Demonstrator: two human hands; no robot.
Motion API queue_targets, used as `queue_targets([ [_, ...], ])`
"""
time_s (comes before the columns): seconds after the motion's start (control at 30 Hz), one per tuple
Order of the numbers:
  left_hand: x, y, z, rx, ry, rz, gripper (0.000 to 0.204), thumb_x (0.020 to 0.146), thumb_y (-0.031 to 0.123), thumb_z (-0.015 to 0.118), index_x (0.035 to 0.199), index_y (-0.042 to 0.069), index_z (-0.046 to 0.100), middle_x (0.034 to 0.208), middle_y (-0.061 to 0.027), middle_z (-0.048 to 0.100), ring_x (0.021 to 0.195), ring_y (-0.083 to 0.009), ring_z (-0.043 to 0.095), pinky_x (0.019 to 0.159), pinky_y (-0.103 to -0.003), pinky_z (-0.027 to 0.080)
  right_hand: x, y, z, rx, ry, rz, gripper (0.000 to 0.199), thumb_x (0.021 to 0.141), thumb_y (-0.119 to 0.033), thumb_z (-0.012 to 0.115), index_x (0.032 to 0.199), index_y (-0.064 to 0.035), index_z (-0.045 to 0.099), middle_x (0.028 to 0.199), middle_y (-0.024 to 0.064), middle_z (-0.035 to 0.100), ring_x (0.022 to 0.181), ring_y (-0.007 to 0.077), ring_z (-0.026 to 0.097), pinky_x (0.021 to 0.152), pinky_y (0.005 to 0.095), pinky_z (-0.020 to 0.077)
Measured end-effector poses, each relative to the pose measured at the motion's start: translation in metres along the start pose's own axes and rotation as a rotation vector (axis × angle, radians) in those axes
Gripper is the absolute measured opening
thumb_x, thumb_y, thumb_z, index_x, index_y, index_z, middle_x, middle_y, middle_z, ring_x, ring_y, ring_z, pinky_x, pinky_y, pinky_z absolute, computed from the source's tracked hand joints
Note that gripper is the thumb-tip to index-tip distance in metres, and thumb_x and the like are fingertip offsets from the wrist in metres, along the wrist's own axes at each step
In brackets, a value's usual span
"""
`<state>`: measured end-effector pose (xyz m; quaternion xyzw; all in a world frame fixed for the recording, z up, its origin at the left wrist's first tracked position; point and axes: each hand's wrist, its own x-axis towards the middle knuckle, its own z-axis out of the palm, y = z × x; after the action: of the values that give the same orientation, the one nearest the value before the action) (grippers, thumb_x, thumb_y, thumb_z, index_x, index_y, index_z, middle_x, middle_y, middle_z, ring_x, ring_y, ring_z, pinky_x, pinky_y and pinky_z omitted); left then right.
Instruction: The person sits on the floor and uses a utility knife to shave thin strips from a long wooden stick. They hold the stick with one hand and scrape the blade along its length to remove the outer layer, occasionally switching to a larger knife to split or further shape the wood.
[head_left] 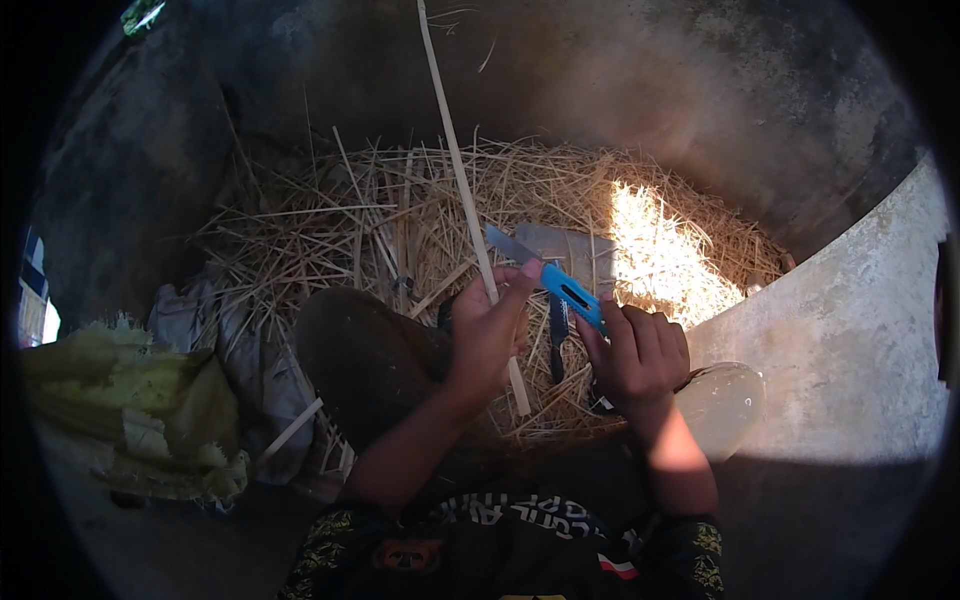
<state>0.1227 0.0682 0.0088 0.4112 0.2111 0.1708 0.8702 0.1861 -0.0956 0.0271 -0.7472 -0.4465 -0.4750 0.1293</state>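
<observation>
My left hand [487, 330] grips a long thin pale cane strip [460, 180] that runs up and away from me and down past my wrist. A blue-handled knife [572, 292] is held in my right hand [636, 352], its grey blade [508, 244] pointing up left and lying against the strip just above my left fingers. Both hands hover over my raised knee [360, 350] and a heap of shavings.
A wide pile of pale straw-like shavings [400, 220] covers the ground ahead, sunlit at the right. Grey cloth [215, 330] and a yellow-green torn sheet [130, 410] lie at left. A concrete ledge [850, 330] curves at right with a clear plastic bottle [722, 400] beside it.
</observation>
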Motion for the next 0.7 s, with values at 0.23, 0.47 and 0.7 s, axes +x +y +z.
queue_targets([
  [0.23,0.010,-0.019,-0.002,-0.007,0.126,0.101,0.021,0.098,0.022,0.066,0.101,0.004,0.057,0.061,0.0067,0.038,0.040,-0.0017,0.028,0.037,-0.023,0.024,-0.001,0.001,0.004,0.006,-0.022,0.032,0.031,0.076,-0.022,0.084,0.099,-0.0040,0.072,0.078,0.0051,0.064,0.062,0.0184,0.060,0.055,0.0309,0.0438],
  [0.47,0.002,-0.009,0.002,-0.084,0.135,0.183,0.015,0.098,0.018,0.064,0.103,0.005,0.057,0.060,0.0063,0.035,0.042,-0.0025,0.028,0.037,-0.023,0.025,0.003,0.013,-0.005,-0.015,0.019,0.066,0.030,0.079,-0.024,0.081,0.099,-0.0041,0.071,0.079,0.0036,0.063,0.060,0.0161,0.057,0.053,0.0301,0.0410],
  [0.7,-0.004,-0.003,0.003,-0.066,0.003,0.041,0.016,0.096,0.018,0.067,0.101,0.007,0.058,0.060,0.0087,0.034,0.042,-0.0018,0.028,0.038,-0.022,0.024,0.000,0.005,-0.004,0.011,-0.002,0.029,0.031,0.081,-0.025,0.080,0.103,-0.0043,0.070,0.081,0.0029,0.064,0.060,0.0151,0.057,0.052,0.0295,0.0402],
])
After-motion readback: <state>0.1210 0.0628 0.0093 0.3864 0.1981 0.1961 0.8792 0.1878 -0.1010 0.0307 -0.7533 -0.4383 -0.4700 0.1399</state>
